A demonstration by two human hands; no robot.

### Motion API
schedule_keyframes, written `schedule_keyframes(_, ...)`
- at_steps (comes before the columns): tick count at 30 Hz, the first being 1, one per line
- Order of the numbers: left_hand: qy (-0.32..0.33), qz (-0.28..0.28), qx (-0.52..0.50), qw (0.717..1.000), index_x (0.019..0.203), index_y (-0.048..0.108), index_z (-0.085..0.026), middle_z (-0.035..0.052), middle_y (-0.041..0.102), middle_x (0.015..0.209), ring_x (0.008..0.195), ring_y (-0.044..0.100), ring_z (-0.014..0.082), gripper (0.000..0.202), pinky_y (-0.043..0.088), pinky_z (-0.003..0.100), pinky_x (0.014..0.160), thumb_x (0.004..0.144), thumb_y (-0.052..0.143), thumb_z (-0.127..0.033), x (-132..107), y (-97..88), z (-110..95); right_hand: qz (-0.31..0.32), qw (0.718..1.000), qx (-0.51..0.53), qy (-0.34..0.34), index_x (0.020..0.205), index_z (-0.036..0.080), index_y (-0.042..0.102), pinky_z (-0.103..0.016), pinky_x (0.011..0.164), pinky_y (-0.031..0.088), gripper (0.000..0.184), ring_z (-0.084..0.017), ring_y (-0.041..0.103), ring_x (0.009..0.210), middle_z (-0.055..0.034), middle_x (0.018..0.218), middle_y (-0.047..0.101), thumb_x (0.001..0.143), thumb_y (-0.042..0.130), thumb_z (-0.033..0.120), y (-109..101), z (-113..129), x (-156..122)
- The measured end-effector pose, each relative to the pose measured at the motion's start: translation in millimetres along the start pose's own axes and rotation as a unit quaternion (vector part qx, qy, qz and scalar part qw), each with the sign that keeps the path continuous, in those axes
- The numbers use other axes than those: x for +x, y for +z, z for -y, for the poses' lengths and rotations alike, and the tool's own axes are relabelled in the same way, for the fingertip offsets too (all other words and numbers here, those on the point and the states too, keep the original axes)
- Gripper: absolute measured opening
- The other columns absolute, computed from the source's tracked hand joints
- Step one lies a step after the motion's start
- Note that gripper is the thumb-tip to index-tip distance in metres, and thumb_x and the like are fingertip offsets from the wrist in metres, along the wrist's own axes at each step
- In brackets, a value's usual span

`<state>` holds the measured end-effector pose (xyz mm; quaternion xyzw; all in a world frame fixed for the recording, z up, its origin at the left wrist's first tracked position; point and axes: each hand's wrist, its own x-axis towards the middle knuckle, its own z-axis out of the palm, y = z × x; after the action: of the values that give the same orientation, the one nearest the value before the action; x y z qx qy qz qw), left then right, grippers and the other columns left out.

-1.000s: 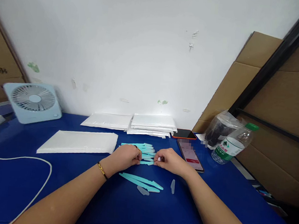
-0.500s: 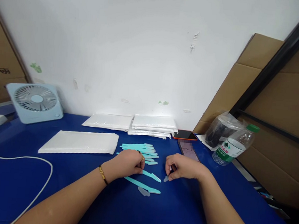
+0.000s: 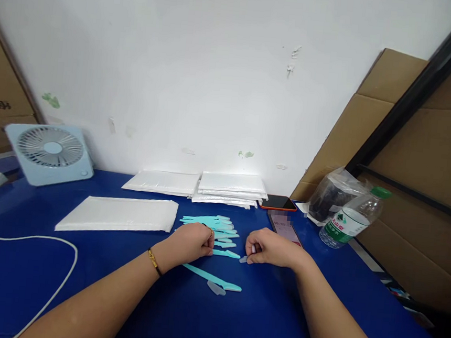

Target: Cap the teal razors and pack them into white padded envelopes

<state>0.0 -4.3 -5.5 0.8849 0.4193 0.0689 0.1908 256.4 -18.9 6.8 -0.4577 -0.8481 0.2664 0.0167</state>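
My left hand point(image 3: 194, 244) is closed on the handle of a turquoise eyebrow razor point(image 3: 226, 253), whose blade end points right. Between the thumb and fingers of my right hand point(image 3: 268, 248) is a small translucent blade cover point(image 3: 243, 259), close to that razor's tip but apart from it. Behind my left hand lies a row of several turquoise eyebrow razors point(image 3: 223, 232), partly hidden by the hand. Nearer to me, a single razor point(image 3: 210, 277) rests on the blue table, and a loose translucent cover point(image 3: 216, 288) lies against its lower side.
White flat packets point(image 3: 232, 183) are stacked by the wall, with one packet point(image 3: 121, 215) at left. A blue fan point(image 3: 51, 148) and white cable point(image 3: 71, 260) are on the left. Two phones point(image 3: 285, 229), a water bottle point(image 3: 347, 222) and a bagged dark item point(image 3: 326, 196) stand right.
Both hands have moved slightly away from me, toward the razor row. The held razor now lies straighter, and the cover in my right hand has shifted up and left with it.
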Motion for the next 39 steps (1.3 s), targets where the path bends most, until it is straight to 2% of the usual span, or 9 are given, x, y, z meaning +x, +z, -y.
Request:
schedule_keyframes(12, -0.007, 0.003, -0.014, 1.000, 0.074, 0.064, -0.023, -0.0017, 0.064, 0.072, 0.064, 0.054, 0.0125, 0.011, 0.031, 0.022, 0.050, 0.072, 0.057, -0.030, 0, -2.2, 6, -0.012, 1.000, 0.003, 0.026, 0.078, 0.016, 0.064, -0.019, 0.051, 0.035, 0.020, -0.010, 0.053, 0.060, -0.0006, 0.071, 0.063, 0.072, 0.063, 0.035, 1, 7, 2)
schedule_keyframes(21, -0.009, -0.011, -0.004, 1.000, 0.074, 0.063, -0.021, -0.0003, 0.065, 0.074, 0.067, 0.055, 0.0141, 0.011, 0.032, 0.023, 0.053, 0.073, 0.055, -0.028, -1, -8.8, 6, -0.048, 0.999, 0.001, 0.021, 0.077, 0.016, 0.064, -0.020, 0.051, 0.035, 0.018, -0.011, 0.054, 0.059, -0.0018, 0.071, 0.064, 0.072, 0.061, 0.033, 3, 8, 3)
schedule_keyframes(29, 0.001, -0.014, -0.003, 1.000, 0.075, 0.063, -0.022, -0.0007, 0.064, 0.072, 0.066, 0.055, 0.0143, 0.010, 0.032, 0.023, 0.053, 0.073, 0.056, -0.028, 0, -6.8, 0, -0.072, 0.996, 0.045, -0.004, 0.075, 0.016, 0.062, -0.019, 0.049, 0.036, 0.014, -0.011, 0.055, 0.056, -0.0006, 0.064, 0.062, 0.074, 0.059, 0.030, 4, 23, 4)
schedule_keyframes(33, 0.009, -0.025, -0.019, 0.999, 0.075, 0.063, -0.021, -0.0003, 0.064, 0.073, 0.067, 0.055, 0.0138, 0.010, 0.033, 0.022, 0.054, 0.074, 0.055, -0.027, 0, -7.7, -3, -0.081, 0.992, 0.093, 0.000, 0.076, 0.016, 0.059, -0.018, 0.049, 0.038, 0.016, -0.011, 0.056, 0.054, -0.0003, 0.059, 0.061, 0.076, 0.057, 0.032, 5, 25, 5)
schedule_keyframes(39, 0.028, -0.020, -0.034, 0.999, 0.078, 0.062, -0.021, -0.0005, 0.062, 0.075, 0.068, 0.054, 0.0131, 0.011, 0.035, 0.022, 0.057, 0.077, 0.053, -0.027, 3, -3.2, -5, -0.077, 0.992, 0.099, 0.001, 0.076, 0.015, 0.062, -0.018, 0.049, 0.038, 0.015, -0.010, 0.054, 0.054, -0.0003, 0.059, 0.060, 0.072, 0.059, 0.028, 4, 26, 3)
